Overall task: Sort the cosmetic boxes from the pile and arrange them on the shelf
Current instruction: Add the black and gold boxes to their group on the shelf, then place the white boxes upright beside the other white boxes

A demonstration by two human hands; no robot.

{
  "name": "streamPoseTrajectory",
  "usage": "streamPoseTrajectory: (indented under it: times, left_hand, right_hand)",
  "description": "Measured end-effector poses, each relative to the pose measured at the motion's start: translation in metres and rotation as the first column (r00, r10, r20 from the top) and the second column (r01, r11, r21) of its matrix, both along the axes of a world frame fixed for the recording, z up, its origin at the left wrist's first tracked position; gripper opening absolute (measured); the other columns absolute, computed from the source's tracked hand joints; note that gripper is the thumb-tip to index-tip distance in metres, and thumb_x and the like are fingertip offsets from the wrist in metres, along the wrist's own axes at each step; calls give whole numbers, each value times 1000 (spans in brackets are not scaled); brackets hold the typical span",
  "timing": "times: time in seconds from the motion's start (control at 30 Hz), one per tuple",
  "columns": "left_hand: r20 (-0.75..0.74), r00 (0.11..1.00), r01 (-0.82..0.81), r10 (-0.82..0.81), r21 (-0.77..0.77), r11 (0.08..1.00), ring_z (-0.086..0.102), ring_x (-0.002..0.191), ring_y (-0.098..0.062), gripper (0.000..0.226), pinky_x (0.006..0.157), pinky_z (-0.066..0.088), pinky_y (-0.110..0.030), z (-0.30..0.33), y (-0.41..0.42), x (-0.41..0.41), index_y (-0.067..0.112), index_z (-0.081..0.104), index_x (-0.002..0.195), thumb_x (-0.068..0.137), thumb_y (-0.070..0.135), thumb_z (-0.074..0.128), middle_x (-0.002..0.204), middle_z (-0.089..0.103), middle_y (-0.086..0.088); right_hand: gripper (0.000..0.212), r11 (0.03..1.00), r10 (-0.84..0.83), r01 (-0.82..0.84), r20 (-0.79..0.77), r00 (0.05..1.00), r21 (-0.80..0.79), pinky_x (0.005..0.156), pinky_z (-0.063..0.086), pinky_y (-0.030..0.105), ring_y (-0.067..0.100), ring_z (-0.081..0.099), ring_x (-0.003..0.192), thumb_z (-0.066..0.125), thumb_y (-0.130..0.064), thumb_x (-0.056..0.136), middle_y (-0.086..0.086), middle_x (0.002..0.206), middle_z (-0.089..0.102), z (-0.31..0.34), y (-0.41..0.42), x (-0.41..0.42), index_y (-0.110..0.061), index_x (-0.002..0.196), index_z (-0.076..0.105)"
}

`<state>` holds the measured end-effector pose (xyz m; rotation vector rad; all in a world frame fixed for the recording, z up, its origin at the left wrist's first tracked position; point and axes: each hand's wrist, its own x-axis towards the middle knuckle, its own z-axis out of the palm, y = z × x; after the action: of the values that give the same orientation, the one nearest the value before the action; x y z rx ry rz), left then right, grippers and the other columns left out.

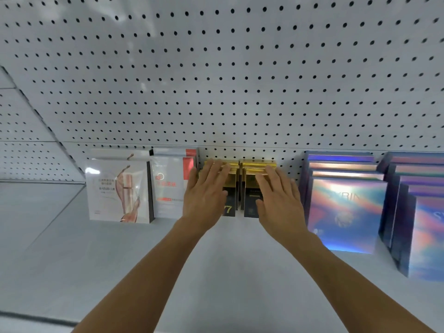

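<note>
A: Nearest: two bare forearms reaching over the shelf [216, 272]. Left hand [206, 195], fingers straight, laid flat on the left stack of black-and-gold boxes [230, 203]. Right hand [276, 200], likewise flat and unclenched, on the right stack [249, 200]. Nothing grasped.

B: Step?

A: Squaring up, likely; pressing both stacks toward the pegboard [240, 80]. White boxes [117, 188] and red-trimmed boxes [170, 183] to the left, iridescent boxes [346, 207] to the right. Pile not in view.

B: Next?

A: Probably even pressure, edges flush, then back for more.
</note>
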<state>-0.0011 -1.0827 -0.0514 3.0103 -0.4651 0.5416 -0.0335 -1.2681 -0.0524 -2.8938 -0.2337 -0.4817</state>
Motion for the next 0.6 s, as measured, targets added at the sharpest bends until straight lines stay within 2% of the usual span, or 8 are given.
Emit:
streamPoseTrajectory:
  times: [0.07,0.17,0.27,0.33,0.47,0.6]
  left_hand:
    - [25,1000,13,-11,-64,998,3,150,-22,61,121,3,-47,1,3,-20,20,21,153,99,30,47,161,18,-3]
    - [-33,999,-26,20,-190,981,9,150,-22,57,121,7,-48,-5,18,-62,19,28,150,99,30,49,159,25,-2]
    - [-39,995,-101,93,-308,946,31,143,-24,53,119,15,-45,-14,43,-103,20,40,144,96,38,53,150,42,-3]
    - [-50,986,-168,161,-380,910,46,134,-25,53,113,23,-40,-18,63,-127,20,45,140,94,46,50,142,52,-4]
    - [-169,942,-336,291,-466,818,55,123,-17,64,105,42,-37,-11,115,-174,26,43,142,88,61,38,138,55,4]
    - [-202,906,-422,371,-459,782,57,117,-9,62,96,48,-30,-4,188,-221,35,38,143,88,64,40,134,57,11]
  right_hand:
    - [56,997,42,-43,18,999,66,113,27,51,32,25,143,63,-19,87,11,152,34,-1,6,-11,-16,140,45]
    - [51,988,100,-98,-9,995,120,110,31,44,29,34,139,61,-22,90,8,150,39,-4,27,-35,-19,139,47]
    - [50,967,169,-146,-93,981,209,112,29,39,23,34,139,57,-28,93,2,152,36,-3,59,-61,-22,141,43]
    - [49,943,233,-204,-86,969,261,109,33,38,22,40,136,56,-30,93,0,149,40,1,84,-78,-23,139,44]
    - [44,885,344,-287,-100,934,368,102,42,35,15,49,127,48,-39,95,-7,143,45,10,142,-105,-28,137,42]
    - [37,829,427,-385,-16,904,406,87,48,33,17,63,105,52,-38,94,-4,125,61,9,215,-134,-25,128,51]
